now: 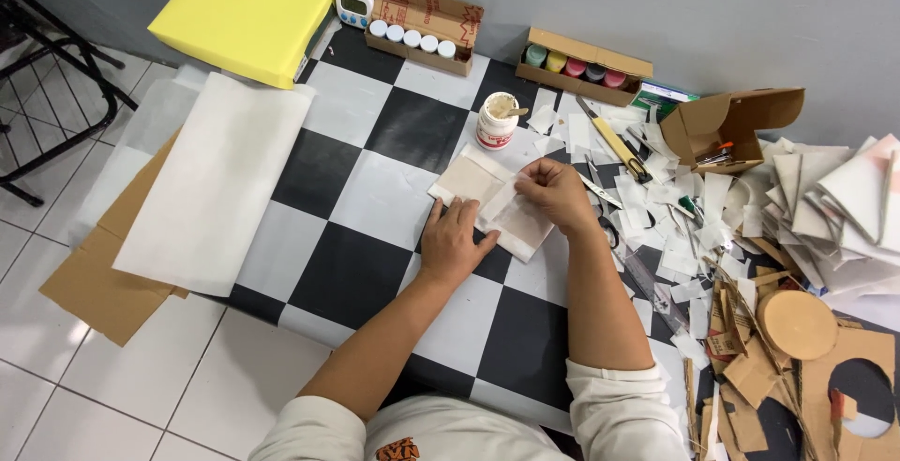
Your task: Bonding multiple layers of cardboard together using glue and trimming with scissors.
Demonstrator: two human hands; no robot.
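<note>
The left hand (453, 239) lies flat, fingers (461, 212) extended and together, pressing on the lower left edge of a pale square card piece (487, 200); nothing is gripped, the palm serves as a weight so the piece does not slide on the checkered mat (375, 189). The right hand (557, 194) is curled, fingertips pinched at the upper right part of the same piece, apparently on a white paper strip there; whether it grips or only presses cannot be told. The card piece sits on the mat on the floor, directly in front of the person, turned diamond-wise, beige face with lighter white paper along its borders, and flat. Just beyond it stands an open white glue jar (497, 120) with a stick in it, within reach of either hand. To the right, touching distance, lie scissors (600, 189), a yellow-handled knife (614, 145) and scattered paper offcuts (675, 226). Farther out: a large white sheet (216, 180) over brown cardboard (94, 292), a yellow block (244, 15), boxes of paint pots (412, 37), a round cardboard disc (797, 323).
</note>
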